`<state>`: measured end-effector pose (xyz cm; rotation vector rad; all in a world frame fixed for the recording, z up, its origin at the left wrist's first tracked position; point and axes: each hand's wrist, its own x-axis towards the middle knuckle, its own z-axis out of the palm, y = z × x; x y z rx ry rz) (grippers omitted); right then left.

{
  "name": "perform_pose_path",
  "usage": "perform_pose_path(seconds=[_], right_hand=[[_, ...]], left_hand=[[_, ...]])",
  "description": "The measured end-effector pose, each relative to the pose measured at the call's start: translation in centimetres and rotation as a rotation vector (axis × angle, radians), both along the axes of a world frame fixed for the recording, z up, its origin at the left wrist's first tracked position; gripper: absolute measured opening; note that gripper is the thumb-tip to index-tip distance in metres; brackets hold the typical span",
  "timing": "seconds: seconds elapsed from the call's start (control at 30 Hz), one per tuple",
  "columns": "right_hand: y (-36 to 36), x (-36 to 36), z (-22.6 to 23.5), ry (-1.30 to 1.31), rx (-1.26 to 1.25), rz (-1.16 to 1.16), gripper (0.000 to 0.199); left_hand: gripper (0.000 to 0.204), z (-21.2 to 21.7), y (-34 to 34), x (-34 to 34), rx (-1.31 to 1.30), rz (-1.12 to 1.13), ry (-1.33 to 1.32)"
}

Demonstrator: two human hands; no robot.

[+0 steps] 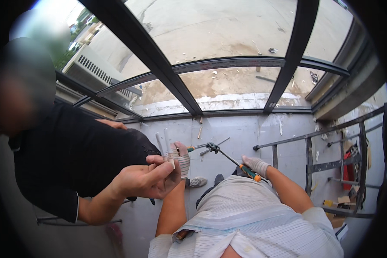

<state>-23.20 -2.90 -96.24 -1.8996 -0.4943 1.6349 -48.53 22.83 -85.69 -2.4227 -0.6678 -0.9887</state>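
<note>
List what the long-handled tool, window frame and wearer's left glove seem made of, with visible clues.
Long-handled tool: apparently metal, from its slim, slightly shiny shafts; its orange-and-green grips look like rubber or plastic, being thicker coloured sleeves.
Window frame: probably dark-coated metal, smooth with a faint sheen, though plastic is possible.
Left glove: likely knitted fabric, matt, pale and striped.

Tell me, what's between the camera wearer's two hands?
In the head view, a long-handled tool with green-and-orange grips spans between the left hand and right hand.
</note>
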Motion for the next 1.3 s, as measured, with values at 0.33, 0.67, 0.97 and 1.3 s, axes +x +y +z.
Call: perform_pose_path(seconds=[0.33, 0.67, 0.97, 1.3], right_hand=[[4.9, 0.1, 7.2, 0.204, 0.085, -0.176, 0.031], [2.9, 2.3, 13.0, -0.798, 0.499, -0.119, 0.021], [3.4, 7.1, 10.1, -0.943, 0.578, -0.281, 0.037], [-0.1, 11.7, 11.3, -1.284, 0.481, 0.018, 0.032]], left_hand=[[0.023, 22.4, -2.1, 0.9, 1.514, -0.791, 0.82], [0.025, 22.6, -2.3, 1.1, 1.367, -0.744, 0.742], [0.014, 23.9, -1.4, 1.3, 1.301, -0.77, 0.733], [0.02, 24.1, -1.0, 1.1, 1.23, -0.812, 0.755]])
